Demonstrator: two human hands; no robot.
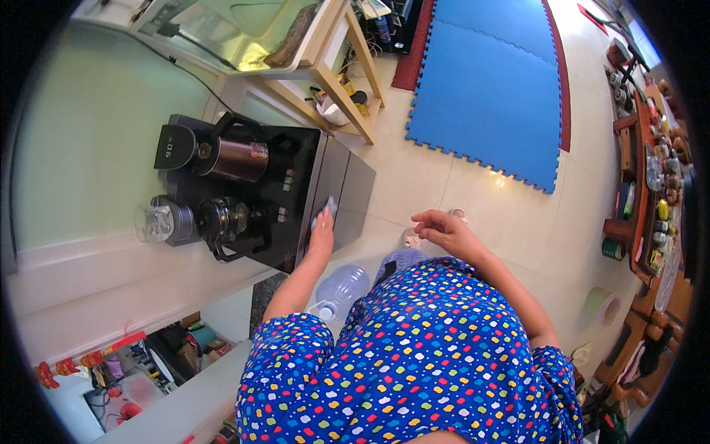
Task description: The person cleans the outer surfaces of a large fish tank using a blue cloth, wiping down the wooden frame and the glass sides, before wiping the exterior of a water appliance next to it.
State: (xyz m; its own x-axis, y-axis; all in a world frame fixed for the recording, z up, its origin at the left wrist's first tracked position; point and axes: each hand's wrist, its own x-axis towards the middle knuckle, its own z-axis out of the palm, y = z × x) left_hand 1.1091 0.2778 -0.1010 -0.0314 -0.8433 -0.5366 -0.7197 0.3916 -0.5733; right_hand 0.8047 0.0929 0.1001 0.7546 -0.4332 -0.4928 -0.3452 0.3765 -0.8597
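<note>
My left hand (321,232) rests with a small blue-grey cloth (331,205) under its fingers, pressed to the grey front panel (327,166) of a black tea-bar cabinet. On the cabinet's black top (297,194) stand a brown metal kettle (238,160) with a black handle and a glass pot (222,219) with a dark lid. My right hand (444,228) hangs in the air before my body, fingers loosely bent and apart, holding nothing. A clear plastic water bottle (344,286) with a white cap is on the floor below my left forearm.
Beyond the cabinet, a wooden stand (338,91) carries a glass fish tank (238,39). Blue foam mats (488,100) cover part of the tiled floor. Along the right side is a wooden table (638,194) crowded with small items, with a pale green bin (599,305) nearby.
</note>
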